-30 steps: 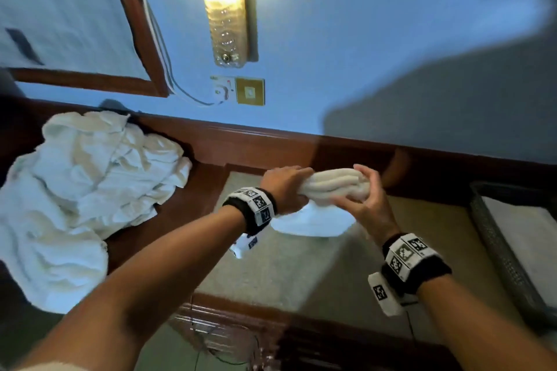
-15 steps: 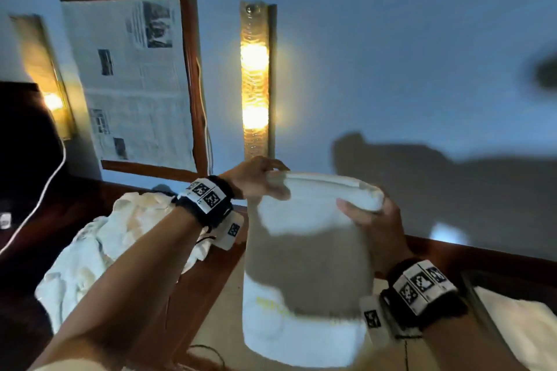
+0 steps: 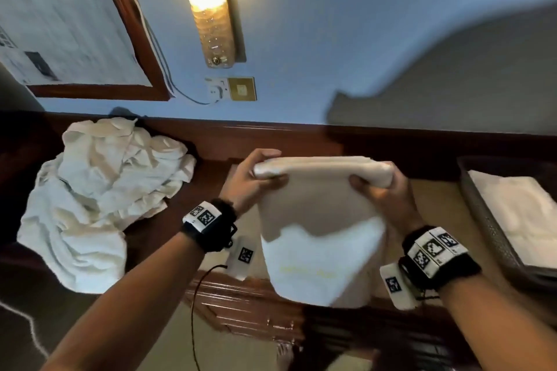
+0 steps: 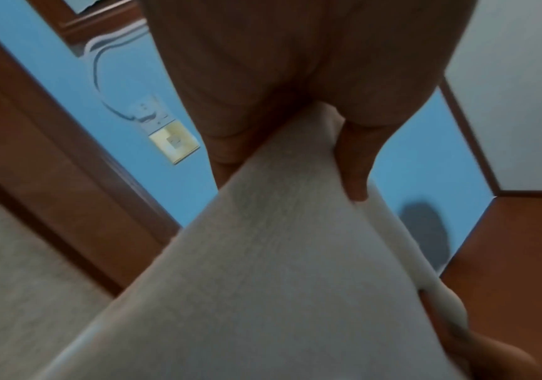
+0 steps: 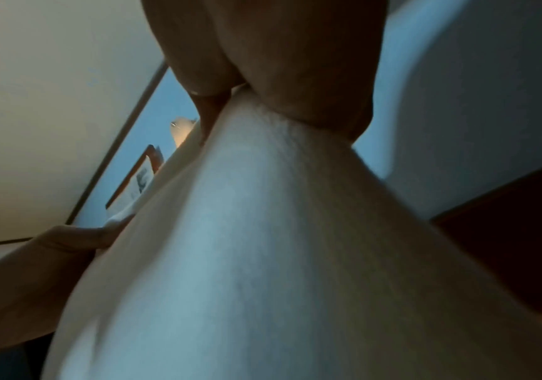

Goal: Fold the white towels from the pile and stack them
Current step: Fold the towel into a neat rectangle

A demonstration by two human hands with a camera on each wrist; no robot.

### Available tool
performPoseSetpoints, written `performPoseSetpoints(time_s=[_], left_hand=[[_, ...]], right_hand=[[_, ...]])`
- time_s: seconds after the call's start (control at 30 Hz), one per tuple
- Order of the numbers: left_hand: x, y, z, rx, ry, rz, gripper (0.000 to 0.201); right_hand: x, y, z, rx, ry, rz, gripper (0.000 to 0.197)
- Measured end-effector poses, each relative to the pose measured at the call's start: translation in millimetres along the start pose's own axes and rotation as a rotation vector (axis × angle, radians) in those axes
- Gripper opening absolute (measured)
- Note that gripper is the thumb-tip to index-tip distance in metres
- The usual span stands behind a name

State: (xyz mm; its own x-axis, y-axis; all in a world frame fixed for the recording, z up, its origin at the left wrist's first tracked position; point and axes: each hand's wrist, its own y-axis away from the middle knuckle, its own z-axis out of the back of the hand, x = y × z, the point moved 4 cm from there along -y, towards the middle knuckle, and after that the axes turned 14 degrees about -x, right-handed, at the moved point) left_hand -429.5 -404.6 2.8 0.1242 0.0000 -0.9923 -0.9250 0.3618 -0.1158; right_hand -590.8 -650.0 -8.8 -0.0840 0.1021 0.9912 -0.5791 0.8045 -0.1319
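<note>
Left fingers (image 4: 354, 164): curled over the top fold of the towel (image 3: 319, 220), thumb on the near face, pinching its left corner.
Left hand (image 3: 250, 184): raised above the table (image 3: 437, 208), gripping firmly.
Right fingers (image 5: 209, 113): wrapped over the same top edge from behind, thumb in front, pinching the right corner.
Right hand (image 3: 382, 190): level with the left, so the top edge runs straight between them.
Towel: white, hanging as a flat doubled panel, already narrowed by a fold; thick at the top where the layers bunch, lower edge loose and slightly curved, faint yellow lettering near the bottom.
Texture: soft terry with a fine ribbed nap, limp, drapes under its own weight.
Step in hand: I'd say mid-fold, the piece held up to square it.
Next move: probably lower it onto the table and bring the top edge down over the bottom, keeping the corners matched; the cloth could easily slip askew.
Table: pale matte top framed in glossy dark wood, directly under the towel.
Pile (image 3: 99, 199): crumpled white towels heaped on the dark wood to the left, well apart from the hands.
Tray (image 3: 485, 220): dark woven rim at the right, a folded white towel lying flat inside; likely the stack.
</note>
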Motion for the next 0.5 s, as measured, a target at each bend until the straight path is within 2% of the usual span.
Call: performPoseSetpoints(time_s=[0.13, 0.27, 0.37, 0.5], left_hand=[[68.9, -48.8, -14.7, 0.047, -0.056, 0.188, 0.046], [159.7, -107.8, -30.8, 0.068, -0.253, 0.348, 0.029], [225.4, -143.7, -43.0, 0.076, -0.457, 0.372, 0.024], [276.8, -172.0, -56.5, 0.103, -0.596, 0.384, 0.026]], right_hand=[[-64.7, -31.1, -20.2, -0.002, 0.029, -0.188, 0.045], [-147.3, -73.2, -49.4, 0.023, 0.201, -0.371, 0.052], [-219.3, -107.8, -63.2, 0.045, 0.458, -0.375, 0.055], [-250.2, -136.5, -83.7, 0.083, 0.651, -0.346, 0.047]])
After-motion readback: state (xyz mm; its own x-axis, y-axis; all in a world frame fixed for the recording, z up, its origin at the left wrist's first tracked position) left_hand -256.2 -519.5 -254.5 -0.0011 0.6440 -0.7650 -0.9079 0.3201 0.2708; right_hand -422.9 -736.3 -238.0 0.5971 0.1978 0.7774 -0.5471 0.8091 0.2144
